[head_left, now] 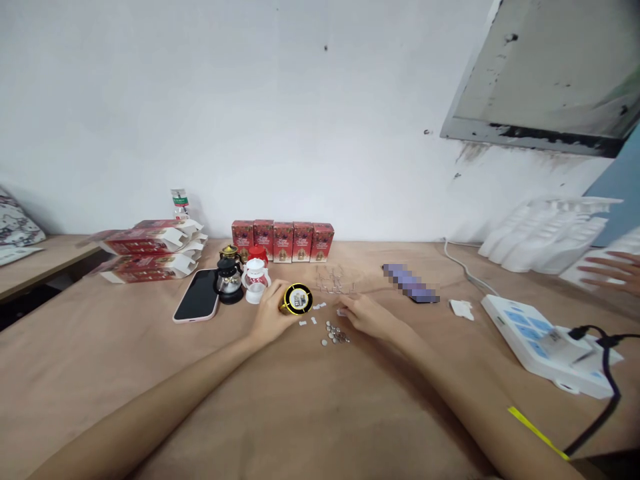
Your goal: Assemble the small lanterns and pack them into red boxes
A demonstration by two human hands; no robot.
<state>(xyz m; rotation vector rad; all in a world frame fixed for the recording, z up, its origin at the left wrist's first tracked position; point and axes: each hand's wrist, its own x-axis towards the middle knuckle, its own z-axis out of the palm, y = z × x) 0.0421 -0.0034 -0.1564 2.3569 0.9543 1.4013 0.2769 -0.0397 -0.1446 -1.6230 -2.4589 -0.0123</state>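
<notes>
My left hand is closed around a small black-and-gold lantern, tipped so that its round base faces me. Inside the base's ring shows a pale, open compartment with small metal parts. Over the table to the right, my right hand has its fingertips pinched on a small white tab. Between the hands lie several loose white tabs. Closer to me is a little heap of silver button cells. Thin wire handles lie in a group beyond my hands.
Left of my left hand stand a white lantern, a black lantern and a phone. Red boxes line the wall; flattened cartons lie left. Rightward are a blurred-out phone, a power strip and another person's hand.
</notes>
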